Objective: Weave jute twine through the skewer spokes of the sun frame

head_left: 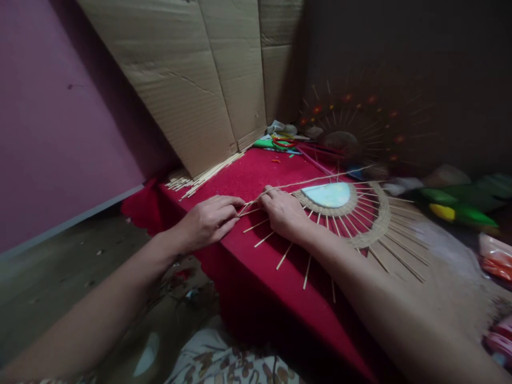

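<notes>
A half-round craft piece lies on the red cloth, with a pale blue half disc (328, 195) at its centre, thin sticks fanning out and a woven twine band (381, 216) around the right part. My left hand (213, 220) pinches twine near the stick tips at the piece's left end. Just to its right, my right hand (282, 210) is closed over the sticks and twine, its fingertips partly hidden. A loose length of twine (320, 178) runs from there to the upper right, above the half disc.
Cardboard (192, 80) stands behind the red-covered table (256, 266). Spare sticks (212, 173) lie at its foot. Scissors with red handles (283, 142) rest at the back. Another stick fan with small flowers (348, 117) stands in shadow. A red packet (496, 264) lies at right.
</notes>
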`<state>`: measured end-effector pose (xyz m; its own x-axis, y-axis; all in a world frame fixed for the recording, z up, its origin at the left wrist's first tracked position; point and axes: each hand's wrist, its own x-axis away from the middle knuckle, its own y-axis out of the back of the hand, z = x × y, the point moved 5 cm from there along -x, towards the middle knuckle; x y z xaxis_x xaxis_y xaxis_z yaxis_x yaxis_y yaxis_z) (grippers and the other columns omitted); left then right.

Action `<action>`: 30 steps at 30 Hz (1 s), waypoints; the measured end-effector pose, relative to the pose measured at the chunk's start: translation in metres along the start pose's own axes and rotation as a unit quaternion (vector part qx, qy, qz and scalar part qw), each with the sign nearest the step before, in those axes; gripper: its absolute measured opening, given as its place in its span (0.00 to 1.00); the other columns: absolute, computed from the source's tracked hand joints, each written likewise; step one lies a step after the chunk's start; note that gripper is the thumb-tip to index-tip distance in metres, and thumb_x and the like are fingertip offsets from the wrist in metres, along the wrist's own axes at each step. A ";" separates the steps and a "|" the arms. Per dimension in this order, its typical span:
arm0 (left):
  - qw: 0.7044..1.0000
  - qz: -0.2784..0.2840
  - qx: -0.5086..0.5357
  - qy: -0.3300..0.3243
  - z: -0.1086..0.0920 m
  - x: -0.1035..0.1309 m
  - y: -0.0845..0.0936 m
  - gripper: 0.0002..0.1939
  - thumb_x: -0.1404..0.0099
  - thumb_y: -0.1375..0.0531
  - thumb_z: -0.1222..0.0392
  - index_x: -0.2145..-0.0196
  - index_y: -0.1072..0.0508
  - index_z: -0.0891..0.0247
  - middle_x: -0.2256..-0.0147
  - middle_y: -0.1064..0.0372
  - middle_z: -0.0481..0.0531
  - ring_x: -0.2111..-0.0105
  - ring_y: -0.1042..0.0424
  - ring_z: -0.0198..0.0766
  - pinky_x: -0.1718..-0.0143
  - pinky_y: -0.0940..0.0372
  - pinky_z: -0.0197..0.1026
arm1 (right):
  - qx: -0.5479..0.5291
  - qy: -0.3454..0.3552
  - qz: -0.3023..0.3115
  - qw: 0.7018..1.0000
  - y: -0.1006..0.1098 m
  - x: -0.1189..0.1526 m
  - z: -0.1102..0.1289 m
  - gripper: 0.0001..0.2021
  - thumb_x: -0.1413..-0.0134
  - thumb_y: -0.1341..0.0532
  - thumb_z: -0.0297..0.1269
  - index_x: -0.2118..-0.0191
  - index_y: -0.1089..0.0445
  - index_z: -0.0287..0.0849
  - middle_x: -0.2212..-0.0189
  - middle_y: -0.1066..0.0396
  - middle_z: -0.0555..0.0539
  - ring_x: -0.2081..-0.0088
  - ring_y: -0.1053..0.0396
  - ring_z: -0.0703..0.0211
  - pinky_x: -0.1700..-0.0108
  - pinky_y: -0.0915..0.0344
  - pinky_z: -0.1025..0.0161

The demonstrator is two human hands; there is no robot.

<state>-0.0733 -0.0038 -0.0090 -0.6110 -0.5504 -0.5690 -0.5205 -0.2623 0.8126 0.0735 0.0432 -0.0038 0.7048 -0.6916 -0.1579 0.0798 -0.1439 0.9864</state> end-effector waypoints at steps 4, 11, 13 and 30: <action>0.996 -0.026 -0.060 0.057 -0.006 0.000 -0.007 0.07 0.34 0.47 0.67 0.67 0.30 0.68 0.57 0.27 0.63 0.56 0.27 0.44 0.54 0.30 0.46 | -0.005 0.000 -0.004 1.000 0.000 0.001 -0.001 0.13 0.42 0.50 0.23 0.56 0.31 0.37 0.58 0.32 0.38 0.56 0.34 0.53 0.57 0.39 0.60; 0.987 -0.071 -0.059 0.129 -0.014 0.001 -0.010 0.08 0.36 0.47 0.70 0.73 0.33 0.67 0.54 0.30 0.65 0.54 0.28 0.45 0.52 0.31 0.47 | -0.003 0.004 -0.016 1.000 -0.001 0.001 -0.001 0.13 0.41 0.51 0.24 0.56 0.31 0.37 0.57 0.32 0.37 0.56 0.33 0.51 0.57 0.38 0.58; 0.987 -0.077 -0.057 0.132 -0.015 0.002 -0.009 0.08 0.36 0.46 0.70 0.73 0.33 0.67 0.53 0.31 0.65 0.53 0.29 0.46 0.52 0.32 0.47 | -0.004 0.007 -0.018 1.000 -0.001 0.001 -0.001 0.13 0.41 0.51 0.24 0.56 0.31 0.37 0.57 0.32 0.37 0.56 0.33 0.51 0.57 0.38 0.58; 0.991 -0.042 -0.067 0.107 -0.020 -0.031 -0.016 0.09 0.35 0.43 0.64 0.71 0.25 0.65 0.66 0.33 0.54 0.65 0.37 0.40 0.63 0.40 0.45 | -0.252 0.038 -0.033 0.966 0.003 0.001 -0.015 0.07 0.49 0.40 0.22 0.64 0.29 0.37 0.66 0.32 0.47 0.62 0.34 0.59 0.57 0.39 0.63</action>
<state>-0.0334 0.0015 -0.0020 -0.4204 -0.6737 -0.6078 -0.4722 -0.4095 0.7806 0.0854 0.0525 0.0001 0.7350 -0.6359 -0.2356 0.4456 0.1909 0.8746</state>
